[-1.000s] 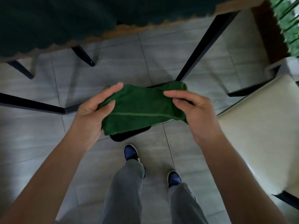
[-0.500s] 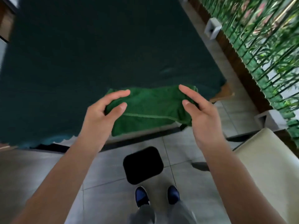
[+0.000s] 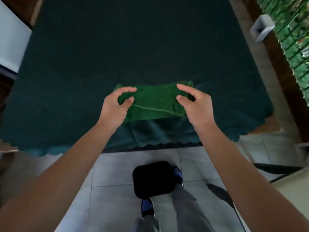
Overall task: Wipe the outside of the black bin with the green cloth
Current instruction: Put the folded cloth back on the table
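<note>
While the black bin (image 3: 153,179) stands on the grey tiled floor (image 3: 115,171) between the person's blue shoes (image 3: 147,207), just off the table's near edge, the green cloth (image 3: 154,102) is held folded above that edge. Its left end is pinched by the left hand (image 3: 115,106), thumb against fingers; the right hand (image 3: 194,104) grips the right end, forefinger raised loosely. A dark teal tablecloth (image 3: 133,47) with a scalloped hem covers the whole tabletop. Along the right wall runs a green lattice fence (image 3: 294,36), and a cream chair seat (image 3: 294,190) shows at the right edge.
</note>
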`<control>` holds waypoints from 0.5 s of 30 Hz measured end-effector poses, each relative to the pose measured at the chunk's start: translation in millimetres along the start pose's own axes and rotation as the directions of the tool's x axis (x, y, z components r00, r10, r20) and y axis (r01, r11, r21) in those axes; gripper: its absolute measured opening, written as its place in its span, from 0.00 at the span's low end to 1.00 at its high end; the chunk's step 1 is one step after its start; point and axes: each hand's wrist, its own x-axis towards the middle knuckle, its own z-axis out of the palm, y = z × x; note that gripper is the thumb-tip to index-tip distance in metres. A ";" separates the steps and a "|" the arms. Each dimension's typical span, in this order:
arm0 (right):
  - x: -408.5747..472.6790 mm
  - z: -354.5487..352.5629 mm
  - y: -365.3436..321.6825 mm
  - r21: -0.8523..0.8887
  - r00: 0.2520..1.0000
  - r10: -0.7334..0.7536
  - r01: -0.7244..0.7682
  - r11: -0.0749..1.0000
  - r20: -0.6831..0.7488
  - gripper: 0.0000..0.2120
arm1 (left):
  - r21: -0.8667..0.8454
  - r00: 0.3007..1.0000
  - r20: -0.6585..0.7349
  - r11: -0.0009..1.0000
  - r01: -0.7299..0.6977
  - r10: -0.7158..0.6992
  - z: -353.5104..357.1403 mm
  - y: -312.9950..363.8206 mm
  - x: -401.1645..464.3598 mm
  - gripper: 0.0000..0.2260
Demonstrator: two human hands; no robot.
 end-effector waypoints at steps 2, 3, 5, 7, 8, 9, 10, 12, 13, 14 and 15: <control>14.3 3.2 18.0 -0.056 1.000 -0.016 0.018 0.998 0.026 0.15 | 0.017 0.999 0.000 0.999 0.032 -0.032 7.2 -6.6 6.2 0.11; 20.0 3.0 24.2 -0.081 0.999 -0.024 0.026 0.996 0.037 0.15 | 0.030 0.999 -0.004 0.998 0.053 -0.053 10.6 -9.2 9.5 0.11; 27.2 1.6 29.6 -0.141 0.997 -0.058 0.065 0.988 0.057 0.15 | 0.055 0.996 -0.007 0.995 0.086 -0.086 16.0 -14.4 15.3 0.11; 31.1 0.2 34.7 -0.216 0.991 -0.110 0.123 0.969 0.069 0.15 | 0.079 0.993 -0.009 0.990 0.120 -0.120 21.2 -17.9 17.7 0.11; 32.2 -0.3 37.3 -0.253 0.988 -0.133 0.148 0.956 0.076 0.15 | 0.096 0.991 -0.007 0.986 0.136 -0.136 23.7 -18.8 18.7 0.11; 34.1 -0.9 41.4 -0.277 0.985 -0.150 0.167 0.946 0.079 0.15 | 0.123 0.990 -0.001 0.982 0.143 -0.144 27.0 -20.7 20.4 0.11; 35.3 -1.8 44.8 -0.303 0.983 -0.166 0.182 0.936 0.077 0.15 | 0.168 0.989 0.009 0.975 0.144 -0.148 30.4 -21.5 20.9 0.11; 37.8 -3.7 51.8 -0.353 0.978 -0.192 0.210 0.912 0.085 0.15 | 0.264 0.990 0.023 0.956 0.131 -0.142 37.7 -24.9 21.8 0.11; 39.0 -4.4 54.8 -0.379 0.974 -0.207 0.228 0.897 0.097 0.15 | 0.290 0.991 0.022 0.949 0.121 -0.133 40.3 -28.1 23.0 0.11; 39.2 -4.8 57.5 -0.414 0.969 -0.216 0.247 0.876 0.121 0.15 | 0.302 0.990 0.025 0.945 0.123 -0.137 42.8 -29.3 23.6 0.11; 39.9 -5.3 60.7 -0.454 0.965 -0.221 0.261 0.852 0.139 0.16 | 0.306 0.990 0.027 0.944 0.123 -0.137 44.7 -31.0 24.7 0.11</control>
